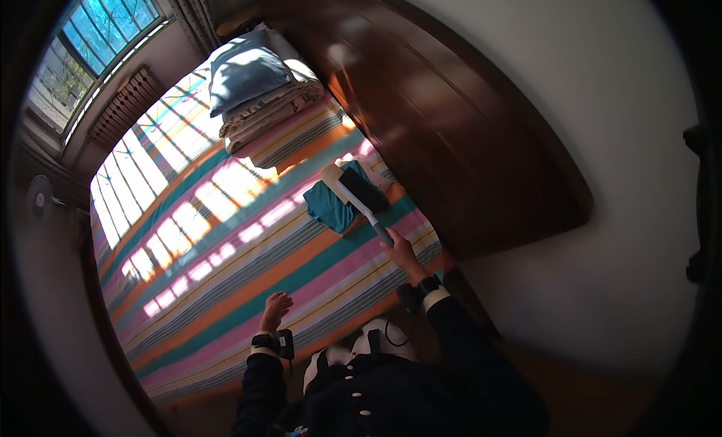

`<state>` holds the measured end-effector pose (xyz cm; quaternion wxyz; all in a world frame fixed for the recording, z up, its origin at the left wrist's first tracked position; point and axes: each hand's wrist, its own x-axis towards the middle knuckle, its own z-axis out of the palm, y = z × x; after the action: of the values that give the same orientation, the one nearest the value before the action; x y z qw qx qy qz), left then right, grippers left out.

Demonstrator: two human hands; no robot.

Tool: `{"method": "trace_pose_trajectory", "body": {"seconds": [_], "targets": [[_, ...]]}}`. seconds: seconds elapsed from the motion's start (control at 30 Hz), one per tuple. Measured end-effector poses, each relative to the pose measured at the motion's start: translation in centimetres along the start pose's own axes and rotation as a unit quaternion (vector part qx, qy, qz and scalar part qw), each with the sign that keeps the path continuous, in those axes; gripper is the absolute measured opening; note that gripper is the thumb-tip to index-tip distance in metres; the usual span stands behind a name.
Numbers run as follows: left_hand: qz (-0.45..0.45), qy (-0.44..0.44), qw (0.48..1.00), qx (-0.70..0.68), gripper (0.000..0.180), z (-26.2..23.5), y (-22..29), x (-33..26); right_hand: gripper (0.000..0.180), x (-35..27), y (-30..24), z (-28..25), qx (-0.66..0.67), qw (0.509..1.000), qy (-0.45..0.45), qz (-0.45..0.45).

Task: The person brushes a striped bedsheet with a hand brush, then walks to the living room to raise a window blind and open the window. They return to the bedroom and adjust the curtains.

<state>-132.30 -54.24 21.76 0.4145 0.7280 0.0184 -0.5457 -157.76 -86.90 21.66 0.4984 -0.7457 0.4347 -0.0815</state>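
My right hand (401, 250) grasps the brush (368, 210) by its dark grip; the neck is pale, the bristles black. Its head is at the teal cloth (325, 205), near the headboard (451, 136); contact I cannot confirm. My left hand (277, 309) is empty, fingers loosely curled, over the striped sheet (248, 317). The cloth obstructs the sheet there; farther off, a blue pillow (244, 72) tops folded bedding (271, 110).

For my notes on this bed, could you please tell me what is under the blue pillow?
Folded pale bedding shows beneath the blue pillow, resting on the striped sheet. Whatever the pillow covers directly, including the top of that stack, cannot be seen.
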Motion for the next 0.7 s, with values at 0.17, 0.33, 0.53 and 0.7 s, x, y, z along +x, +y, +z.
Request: {"method": "trace_pose_trajectory", "body": {"seconds": [0.17,0.33,0.53,0.7], "targets": [[-0.020,0.046,0.997,-0.065,0.051,0.4,-1.6,-1.5,0.055,5.5,-1.7,0.6,0.013,0.998,-0.053,0.006],[-0.050,0.107,0.989,-0.088,0.049,-0.5,-2.8,-4.1,0.060,11.6,-1.9,2.9,0.017,0.998,-0.041,-0.034],[-0.082,0.151,0.979,-0.108,0.050,-0.9,-4.3,-5.6,0.048,14.2,0.4,5.8,0.106,0.992,0.046,-0.054],[-0.098,0.142,0.977,-0.122,0.047,0.5,-5.1,-4.6,0.026,7.8,4.5,7.2,0.294,0.947,-0.104,0.079]]}}
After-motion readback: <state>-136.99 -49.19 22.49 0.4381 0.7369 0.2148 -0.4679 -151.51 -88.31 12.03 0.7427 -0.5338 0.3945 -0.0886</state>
